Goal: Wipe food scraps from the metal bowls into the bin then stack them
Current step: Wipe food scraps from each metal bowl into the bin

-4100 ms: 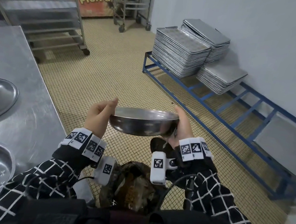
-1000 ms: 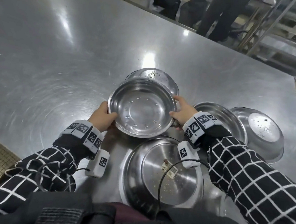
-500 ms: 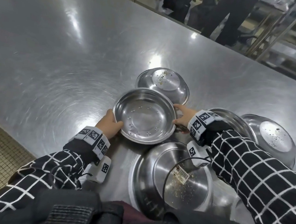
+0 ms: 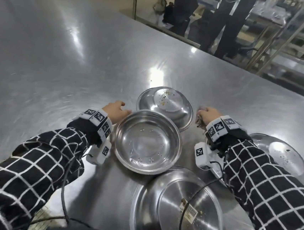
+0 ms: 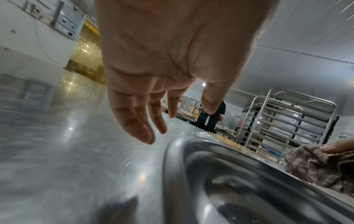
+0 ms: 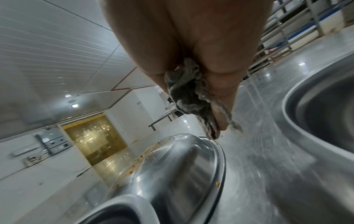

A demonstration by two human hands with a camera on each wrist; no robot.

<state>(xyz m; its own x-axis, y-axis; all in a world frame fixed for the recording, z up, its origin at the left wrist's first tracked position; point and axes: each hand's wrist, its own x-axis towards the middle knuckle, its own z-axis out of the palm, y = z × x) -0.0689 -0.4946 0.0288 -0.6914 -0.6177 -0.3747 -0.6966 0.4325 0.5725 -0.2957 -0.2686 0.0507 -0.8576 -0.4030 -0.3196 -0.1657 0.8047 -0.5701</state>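
A clean metal bowl (image 4: 147, 142) stands upright on the steel table (image 4: 60, 59), with neither hand on it. My left hand (image 4: 120, 110) hovers by its far left rim, fingers straight and empty; the left wrist view shows the same left hand (image 5: 178, 125) above the bowl's rim (image 5: 191, 166). My right hand (image 4: 207, 115) is off to the right and grips a crumpled grey cloth (image 4: 200, 120), also seen bunched in the fist (image 6: 187, 97). Behind the clean bowl lies an upturned bowl (image 4: 165, 105) with food scraps on its base (image 6: 172, 174).
A large upturned bowl (image 4: 175, 209) with a sticker and crumbs lies at the near edge. Another upturned bowl with scraps (image 4: 282, 160) sits at the right, partly under my right arm. People stand beyond the table's far edge, next to a metal rack (image 4: 294, 35).
Both hands have let go of the clean bowl, which now rests on the table. The left hand opened and moved off the rim; the right hand drew away to the right with the cloth.
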